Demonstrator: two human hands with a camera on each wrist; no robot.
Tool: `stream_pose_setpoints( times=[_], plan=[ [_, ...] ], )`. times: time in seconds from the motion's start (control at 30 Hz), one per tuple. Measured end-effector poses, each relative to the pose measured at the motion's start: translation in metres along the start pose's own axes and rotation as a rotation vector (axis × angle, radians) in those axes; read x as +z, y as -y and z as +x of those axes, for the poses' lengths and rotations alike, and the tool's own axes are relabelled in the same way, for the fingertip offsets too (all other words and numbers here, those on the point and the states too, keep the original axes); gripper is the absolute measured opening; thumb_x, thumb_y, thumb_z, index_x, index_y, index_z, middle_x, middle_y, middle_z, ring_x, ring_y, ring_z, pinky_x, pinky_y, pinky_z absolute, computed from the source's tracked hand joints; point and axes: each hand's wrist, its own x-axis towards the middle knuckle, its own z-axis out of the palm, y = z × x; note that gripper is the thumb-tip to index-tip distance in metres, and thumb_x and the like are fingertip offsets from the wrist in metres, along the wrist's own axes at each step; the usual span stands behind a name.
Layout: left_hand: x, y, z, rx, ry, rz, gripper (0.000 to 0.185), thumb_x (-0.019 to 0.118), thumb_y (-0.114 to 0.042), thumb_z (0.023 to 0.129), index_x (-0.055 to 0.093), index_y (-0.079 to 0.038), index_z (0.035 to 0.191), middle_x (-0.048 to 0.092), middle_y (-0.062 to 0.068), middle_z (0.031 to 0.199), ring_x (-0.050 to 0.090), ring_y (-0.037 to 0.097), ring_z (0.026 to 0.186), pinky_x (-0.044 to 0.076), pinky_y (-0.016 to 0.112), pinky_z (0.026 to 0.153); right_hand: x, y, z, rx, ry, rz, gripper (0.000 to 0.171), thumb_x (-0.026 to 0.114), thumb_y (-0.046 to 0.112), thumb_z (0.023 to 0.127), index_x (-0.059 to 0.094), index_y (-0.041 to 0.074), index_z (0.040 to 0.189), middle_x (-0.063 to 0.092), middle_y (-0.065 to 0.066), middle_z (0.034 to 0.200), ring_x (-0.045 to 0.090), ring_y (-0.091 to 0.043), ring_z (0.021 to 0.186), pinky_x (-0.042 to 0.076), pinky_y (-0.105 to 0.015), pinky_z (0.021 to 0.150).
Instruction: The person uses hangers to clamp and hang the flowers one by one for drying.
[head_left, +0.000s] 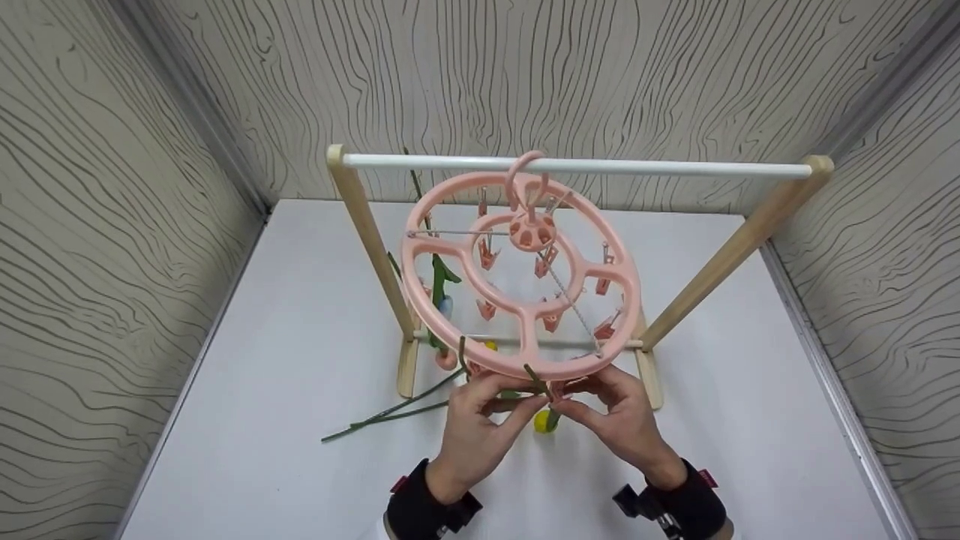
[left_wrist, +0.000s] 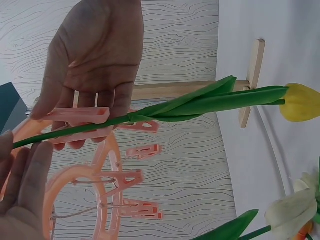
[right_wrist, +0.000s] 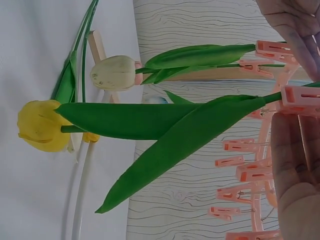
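A pink round clip hanger (head_left: 412, 270) hangs from the white rod (head_left: 675, 166) of a wooden rack. Both hands meet at its near rim. My right hand (head_left: 568, 397) pinches a pink clip (left_wrist: 80, 116) that the stem of a yellow tulip (left_wrist: 300, 102) runs through. My left hand (head_left: 521, 397) holds that stem just beside the clip, fingertips at the stem's end (left_wrist: 20, 141). The yellow flower head (head_left: 543, 421) hangs below the hands, long green leaves (right_wrist: 165, 125) spread along the stem. A white tulip (right_wrist: 114, 72) hangs from a neighbouring clip.
Other flowers (head_left: 440, 292) hang from clips on the hanger's left side. Loose green stems (head_left: 390, 412) lie on the white table (head_left: 300, 315) left of the hands. The rack's wooden posts (head_left: 367, 225) stand either side. Patterned walls close in on three sides.
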Motion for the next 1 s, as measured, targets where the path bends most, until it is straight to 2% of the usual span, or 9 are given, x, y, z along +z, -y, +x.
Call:
stream_pose_setpoints(
  times=[0.23,0.4,0.7,0.83,1.0],
  plan=[
    [-0.003,0.006,-0.006,0.002,0.001,0.013,0.018,0.078,0.001,0.097,0.075,0.002,0.114,0.078,0.023,0.112,0.081,0.023,0.103,0.070,0.035,0.080,-0.003,-0.008,0.001,0.012,-0.005,0.000,0.039,0.076,-0.014,0.092,0.069,-0.004,0.129,0.077,0.008,0.114,0.075,-0.009,0.101,0.063,-0.019,0.092],
    [-0.010,0.010,-0.011,-0.052,0.033,0.035,0.016,0.078,-0.004,0.099,0.075,0.001,0.113,0.078,0.022,0.110,0.081,0.028,0.098,0.070,0.035,0.078,-0.006,-0.012,0.001,0.022,-0.020,-0.013,0.043,0.073,-0.021,0.089,0.070,-0.003,0.129,0.077,0.009,0.114,0.075,-0.006,0.101,0.063,-0.018,0.092],
    [-0.028,0.024,-0.028,-0.134,0.069,0.132,0.013,0.080,-0.009,0.098,0.078,-0.007,0.111,0.082,0.014,0.104,0.081,0.021,0.093,0.070,0.031,0.075,-0.009,-0.018,0.001,0.015,-0.049,-0.001,0.045,0.071,-0.024,0.088,0.069,-0.005,0.129,0.078,0.007,0.117,0.075,-0.006,0.105,0.063,-0.019,0.092],
    [-0.040,0.032,-0.036,-0.195,0.056,0.199,0.012,0.081,-0.014,0.098,0.079,-0.012,0.110,0.083,0.008,0.104,0.080,0.012,0.092,0.068,0.028,0.077,-0.011,-0.020,-0.001,0.028,-0.068,0.002,0.046,0.070,-0.025,0.087,0.069,-0.005,0.128,0.078,0.006,0.117,0.074,-0.006,0.108,0.064,-0.020,0.092],
    [-0.057,0.048,-0.044,-0.235,0.035,0.312,0.012,0.082,-0.015,0.098,0.080,-0.012,0.109,0.084,0.007,0.102,0.078,0.009,0.091,0.067,0.026,0.077,-0.013,-0.023,-0.004,0.040,-0.085,-0.015,0.046,0.070,-0.025,0.087,0.068,-0.006,0.129,0.077,0.006,0.120,0.073,-0.007,0.111,0.065,-0.022,0.092]
  ],
)
